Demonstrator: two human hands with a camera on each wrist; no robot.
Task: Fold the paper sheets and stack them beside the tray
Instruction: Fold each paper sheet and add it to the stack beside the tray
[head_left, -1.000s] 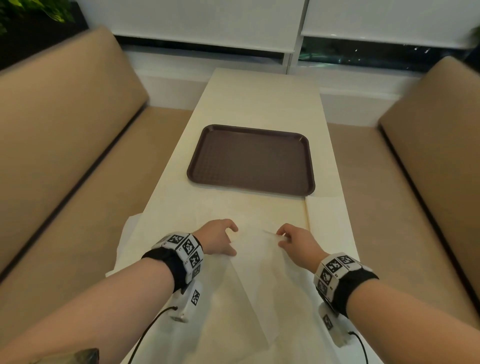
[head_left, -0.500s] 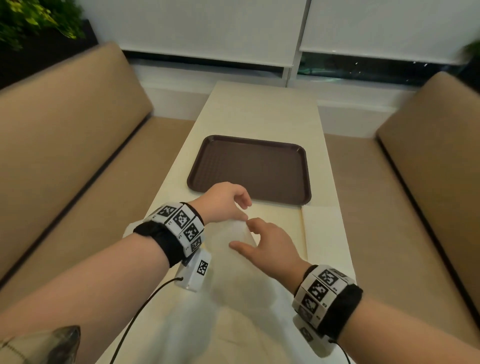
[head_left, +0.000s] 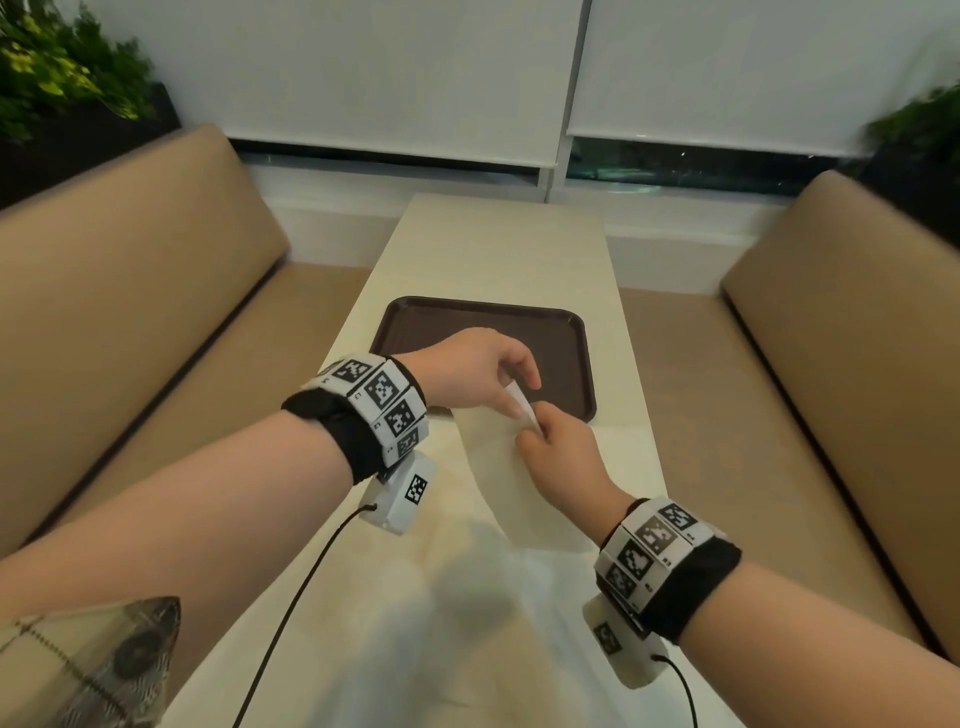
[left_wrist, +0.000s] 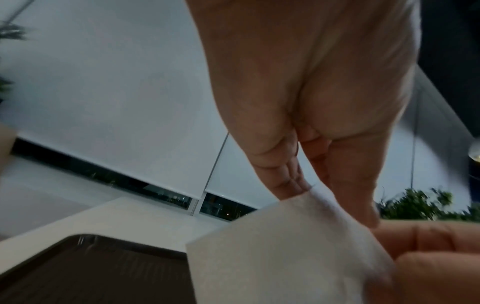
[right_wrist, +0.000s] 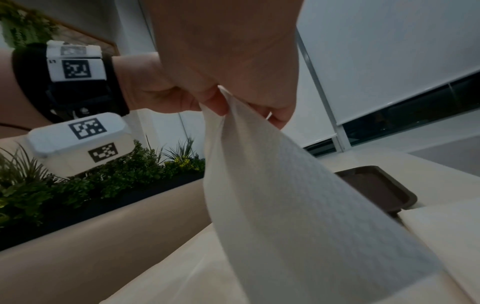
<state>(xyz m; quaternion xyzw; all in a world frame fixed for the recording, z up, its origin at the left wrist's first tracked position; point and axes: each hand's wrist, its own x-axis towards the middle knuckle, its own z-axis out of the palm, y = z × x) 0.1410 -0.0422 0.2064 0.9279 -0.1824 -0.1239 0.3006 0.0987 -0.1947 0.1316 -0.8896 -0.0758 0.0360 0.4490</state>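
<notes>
Above the near half of a long pale table (head_left: 498, 249), a thin white paper sheet (head_left: 511, 483) is hanging lifted by one corner, its lower part draping down onto more loose sheets (head_left: 467, 649) lying flat at the near end. Both hands are meeting at that raised corner. The left hand (head_left: 470, 371) is reaching in from the left, thumb and forefinger clamped together on the paper's tip. The right hand (head_left: 558, 457) is coming up from the near right, its fingertips (right_wrist: 215, 102) also pinching the same corner, the remaining fingers curled in. This double pinch is probably serving to peel the sheet free of the pile or to bring its edges together for a fold. Just beyond the hands, a dark brown tray (head_left: 566, 338) is sitting in the middle of the table. To the near right of the tray, a pale folded piece (head_left: 621, 452) appears to be lying, likely the start of the stack. Tan benches (head_left: 140, 291) are flanking the table.
</notes>
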